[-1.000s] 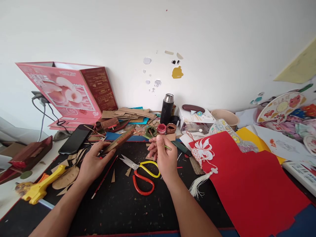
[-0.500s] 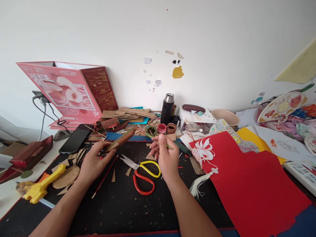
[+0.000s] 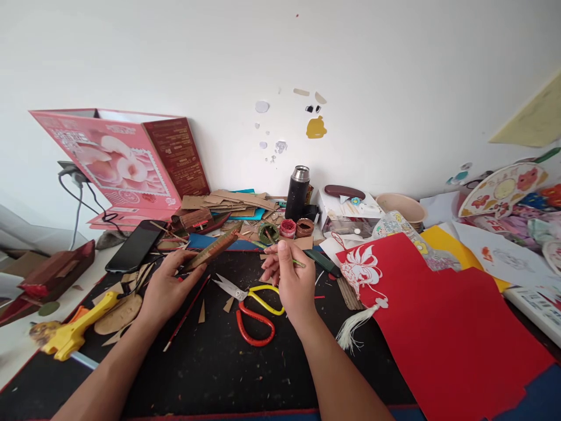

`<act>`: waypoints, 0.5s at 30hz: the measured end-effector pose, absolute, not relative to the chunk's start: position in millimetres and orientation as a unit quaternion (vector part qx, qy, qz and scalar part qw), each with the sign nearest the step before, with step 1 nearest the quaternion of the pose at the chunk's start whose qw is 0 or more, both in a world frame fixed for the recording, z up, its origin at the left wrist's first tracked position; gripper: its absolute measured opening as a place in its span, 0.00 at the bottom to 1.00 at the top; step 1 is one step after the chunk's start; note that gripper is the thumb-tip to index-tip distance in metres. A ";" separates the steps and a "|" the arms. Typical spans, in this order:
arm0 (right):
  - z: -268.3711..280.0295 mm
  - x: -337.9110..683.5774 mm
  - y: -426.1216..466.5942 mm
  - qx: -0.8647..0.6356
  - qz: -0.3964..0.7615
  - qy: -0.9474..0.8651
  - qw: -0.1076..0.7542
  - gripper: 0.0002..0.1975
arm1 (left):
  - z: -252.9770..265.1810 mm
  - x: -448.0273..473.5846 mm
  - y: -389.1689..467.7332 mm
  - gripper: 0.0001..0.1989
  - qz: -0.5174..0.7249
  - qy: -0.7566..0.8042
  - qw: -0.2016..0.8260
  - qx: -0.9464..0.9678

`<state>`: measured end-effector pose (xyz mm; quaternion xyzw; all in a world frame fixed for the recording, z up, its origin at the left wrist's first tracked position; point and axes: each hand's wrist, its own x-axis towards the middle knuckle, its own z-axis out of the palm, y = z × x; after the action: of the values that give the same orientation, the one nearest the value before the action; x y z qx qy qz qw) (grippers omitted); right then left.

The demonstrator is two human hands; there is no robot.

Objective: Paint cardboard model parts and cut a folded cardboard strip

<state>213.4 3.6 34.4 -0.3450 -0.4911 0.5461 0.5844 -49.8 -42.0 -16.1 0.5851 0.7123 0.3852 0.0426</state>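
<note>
Gripping, left hand (image 3: 169, 285): fingers clasp brown strip (image 3: 213, 250), angled toward two o'clock.
Right hand (image 3: 293, 282): fingers pinch brush (image 3: 298, 264), pointing ten o'clock.

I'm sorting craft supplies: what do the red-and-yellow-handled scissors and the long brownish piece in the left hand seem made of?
Red-and-yellow-handled scissors: grey metal blades, their sheen the sign; handles probably plastic-coated, from glossy highlights. Long brownish piece in the left hand: possibly painted cardboard with mottled finish, given its patchy green-brown colour.
</note>
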 end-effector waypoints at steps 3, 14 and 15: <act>34.0 213.3 4.8 -0.349 0.544 -0.486 0.588 0.29 | -15.9 -49.5 -41.9 0.19 0.386 0.712 0.046 0.585; 25.9 209.1 -1.4 -0.319 0.547 -0.549 0.546 0.26 | -17.8 -50.3 -41.6 0.18 0.384 0.712 0.046 0.586; 25.8 209.1 -2.0 -0.316 0.548 -0.551 0.544 0.26 | -17.6 -50.3 -41.6 0.18 0.383 0.713 0.048 0.586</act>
<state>209.1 -2.0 25.8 -0.3157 -0.5511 0.5484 0.5440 -50.3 -41.6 -17.6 0.5858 0.7125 0.3831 0.0484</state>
